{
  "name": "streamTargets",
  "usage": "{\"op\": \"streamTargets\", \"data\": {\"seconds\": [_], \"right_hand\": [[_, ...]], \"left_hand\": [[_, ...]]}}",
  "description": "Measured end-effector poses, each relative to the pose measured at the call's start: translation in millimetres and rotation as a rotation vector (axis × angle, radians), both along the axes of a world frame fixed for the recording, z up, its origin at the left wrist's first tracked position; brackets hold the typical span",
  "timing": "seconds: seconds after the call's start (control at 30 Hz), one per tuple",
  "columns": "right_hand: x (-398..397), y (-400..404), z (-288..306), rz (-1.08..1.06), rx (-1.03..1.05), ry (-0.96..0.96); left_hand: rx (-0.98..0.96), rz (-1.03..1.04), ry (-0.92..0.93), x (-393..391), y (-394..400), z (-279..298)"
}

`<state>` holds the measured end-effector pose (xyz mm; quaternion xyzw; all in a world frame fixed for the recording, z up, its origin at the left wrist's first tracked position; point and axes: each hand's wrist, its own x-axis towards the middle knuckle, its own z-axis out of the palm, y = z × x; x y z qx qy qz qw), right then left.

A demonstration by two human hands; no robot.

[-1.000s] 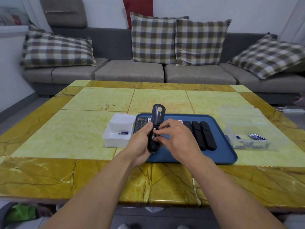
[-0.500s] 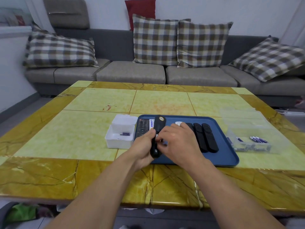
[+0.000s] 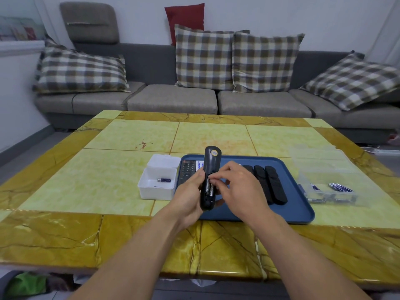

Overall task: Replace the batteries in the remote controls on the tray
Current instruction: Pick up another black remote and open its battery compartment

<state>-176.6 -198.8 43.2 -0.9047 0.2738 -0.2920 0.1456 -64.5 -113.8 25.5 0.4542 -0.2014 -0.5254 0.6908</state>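
My left hand (image 3: 188, 194) grips a black remote (image 3: 211, 167) held upright, back side up, above the blue tray (image 3: 292, 211). Its battery bay is open and a battery (image 3: 208, 187) lies in it. My right hand (image 3: 237, 189) has its fingertips curled onto that battery at the bay. On the tray lie three black remotes (image 3: 271, 184) side by side and one remote with buttons up (image 3: 187, 169) at the left.
A white open box (image 3: 159, 184) left of the tray holds one battery (image 3: 164, 180). A clear plastic box (image 3: 324, 185) on the right holds several batteries. A grey sofa with plaid cushions stands behind the yellow tiled table (image 3: 121, 169).
The remote has been lifted and tilted more upright. My right fingers have shifted along the open bay, and the battery in it now shows.
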Motion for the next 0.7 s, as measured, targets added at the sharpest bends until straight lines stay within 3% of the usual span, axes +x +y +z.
{"op": "streamTargets", "data": {"seconds": [0.23,0.5,0.63,0.7], "right_hand": [[4,2,5,0.002,0.187,0.064],[3,11,5,-0.059,0.501,-0.174],[6,16,4,-0.056,0.637,-0.194],[6,14,7,-0.062,0.734,-0.31]], "left_hand": [[0.041,0.031,-0.065,2,-1,-10],[0.024,0.065,-0.01,0,-8,-8],[0.016,0.077,0.054,-2,-8,-6],[0.029,0.079,0.03,0,-9,-7]]}}
